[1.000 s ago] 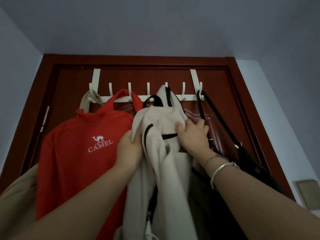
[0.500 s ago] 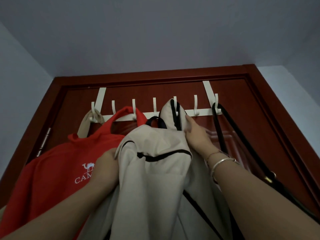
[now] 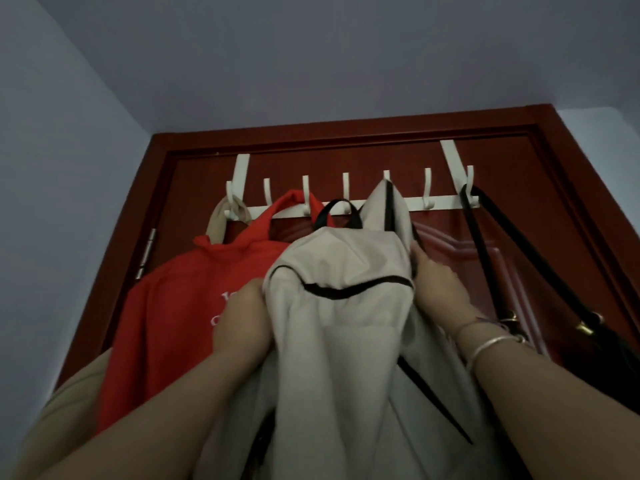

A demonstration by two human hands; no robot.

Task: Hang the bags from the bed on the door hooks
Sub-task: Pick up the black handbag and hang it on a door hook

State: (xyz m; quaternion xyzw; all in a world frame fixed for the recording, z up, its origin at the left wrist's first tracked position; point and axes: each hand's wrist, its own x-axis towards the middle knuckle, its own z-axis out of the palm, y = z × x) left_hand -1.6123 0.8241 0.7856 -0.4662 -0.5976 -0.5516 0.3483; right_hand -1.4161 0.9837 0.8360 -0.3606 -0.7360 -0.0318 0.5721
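Pale blue-grey walls and ceiling frame a dark red wooden door [image 3: 446, 258], over whose top sits a white metal rack of hooks [image 3: 426, 203]. From the leftmost hook hangs a beige fabric bag [image 3: 221, 220], next to it a red cloth bag with white lettering [image 3: 180, 306], and from the far right hook a black bag on long black straps [image 3: 498, 258].

Both hands are raised to a cream backpack with black trim [image 3: 343, 271] in the middle of the rack. Its cream shoulder strap [image 3: 384, 206] appears looped over a hook, while its black top handle [image 3: 337, 213] arches just below the rail. The left hand [image 3: 242, 320] is closed on the backpack's left edge, in front of the red bag; the right hand [image 3: 440, 282] is closed on its right edge beside the strap, a silver bangle [image 3: 491, 344] on the wrist.

To finish this well, I would judge it best to keep the weight carried from below until the loop is seen to sit fully in the hook's curve, then let go gradually, watching that the neighbouring red bag is not nudged off its hook.
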